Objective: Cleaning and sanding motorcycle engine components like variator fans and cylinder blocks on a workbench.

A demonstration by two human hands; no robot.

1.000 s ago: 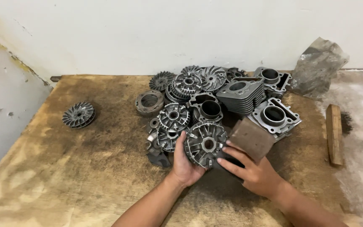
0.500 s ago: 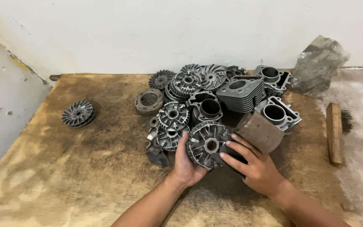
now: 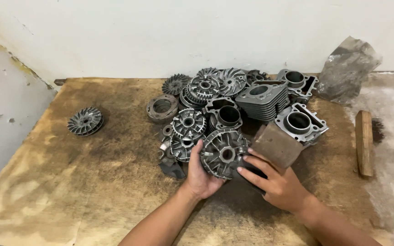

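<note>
A stained wooden board point(image 3: 92, 182) carries a pile of grey engine parts: three finned cylinders point(image 3: 263, 98), several finned discs. One disc point(image 3: 85, 121) lies alone at nine o'clock. Left hand point(image 3: 201, 175) cups a round finned pulley point(image 3: 224, 152) at centre; right hand point(image 3: 277, 184) presses brown sandpaper point(image 3: 277, 146) against it, seemingly mid-cleaning.

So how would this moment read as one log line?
left hand: holds round finned metal disc | right hand: holds brown sanding block | wooden board: parts pile
</note>
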